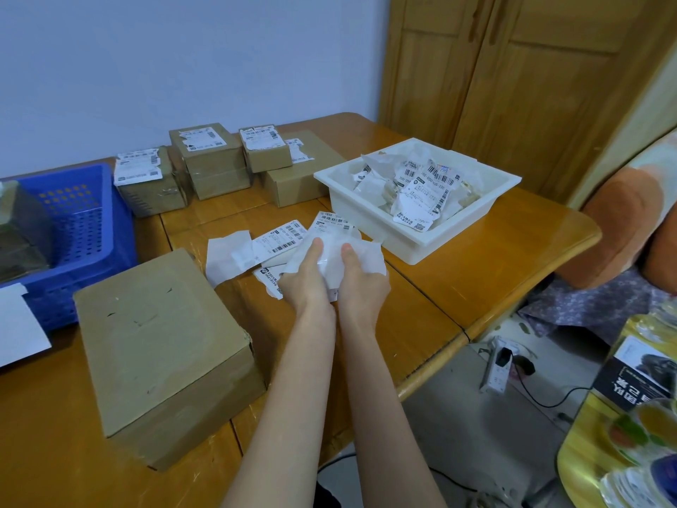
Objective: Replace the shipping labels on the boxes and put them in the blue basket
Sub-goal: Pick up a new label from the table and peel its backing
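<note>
Both my hands are over the middle of the wooden table [458, 280], holding a white shipping label sheet [331, 234] between them. My left hand [306, 276] pinches its left side with the thumb on top. My right hand [361, 282] pinches its right side, where white backing paper curls outward. A bare cardboard box [161, 346] without a label lies at the near left. The blue basket [78, 229] stands at the far left with a dark parcel inside. Several labelled boxes [210, 159] are stacked along the wall.
More loose labels and backing paper [252, 251] lie on the table under and left of my hands. A white tray [432, 236] full of torn labels sits at the right. White paper [18, 328] lies at the left edge. The table's right edge drops to the floor.
</note>
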The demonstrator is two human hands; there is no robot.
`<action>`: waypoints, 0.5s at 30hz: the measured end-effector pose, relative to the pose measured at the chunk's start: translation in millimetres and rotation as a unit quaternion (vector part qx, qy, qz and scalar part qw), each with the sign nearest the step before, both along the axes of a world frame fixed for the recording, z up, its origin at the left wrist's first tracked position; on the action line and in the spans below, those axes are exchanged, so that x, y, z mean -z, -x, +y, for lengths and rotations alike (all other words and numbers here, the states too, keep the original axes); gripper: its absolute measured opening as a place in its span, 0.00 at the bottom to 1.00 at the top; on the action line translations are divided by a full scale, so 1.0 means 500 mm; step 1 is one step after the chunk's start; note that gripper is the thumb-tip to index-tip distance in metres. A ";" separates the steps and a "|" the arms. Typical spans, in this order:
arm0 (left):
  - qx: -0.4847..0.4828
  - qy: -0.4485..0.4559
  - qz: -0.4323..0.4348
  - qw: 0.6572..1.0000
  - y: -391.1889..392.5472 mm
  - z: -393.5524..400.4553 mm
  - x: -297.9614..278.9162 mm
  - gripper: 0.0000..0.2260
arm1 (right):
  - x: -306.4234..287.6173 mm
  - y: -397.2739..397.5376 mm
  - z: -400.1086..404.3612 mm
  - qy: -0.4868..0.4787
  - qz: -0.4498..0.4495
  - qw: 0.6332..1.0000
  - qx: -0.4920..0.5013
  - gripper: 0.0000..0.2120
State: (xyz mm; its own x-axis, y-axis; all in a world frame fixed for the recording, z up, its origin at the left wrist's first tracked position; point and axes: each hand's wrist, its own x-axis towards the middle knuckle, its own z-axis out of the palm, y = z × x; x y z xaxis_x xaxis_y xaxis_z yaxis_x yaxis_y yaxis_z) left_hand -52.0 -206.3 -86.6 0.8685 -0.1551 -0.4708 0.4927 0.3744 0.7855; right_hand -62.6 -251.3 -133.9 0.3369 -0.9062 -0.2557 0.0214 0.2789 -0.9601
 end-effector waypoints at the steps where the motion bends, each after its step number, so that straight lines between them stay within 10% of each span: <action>1: -0.014 0.002 0.002 1.000 0.002 -0.001 -0.001 0.13 | 0.003 -0.003 0.002 0.002 -0.004 1.000 0.007 0.28; 15: -0.117 0.050 0.002 0.992 0.000 -0.004 -0.002 0.15 | -0.006 0.004 0.009 -0.005 -0.031 0.999 0.027 0.24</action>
State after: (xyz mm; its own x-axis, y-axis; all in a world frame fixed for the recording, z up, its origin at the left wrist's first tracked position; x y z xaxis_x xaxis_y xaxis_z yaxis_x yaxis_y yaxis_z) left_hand -52.0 -208.4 -85.7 0.8841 0.0031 -0.4672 0.3871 0.5552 0.7362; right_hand -64.7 -247.0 -130.9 0.3026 -0.9211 -0.2450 0.0968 0.2854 -0.9535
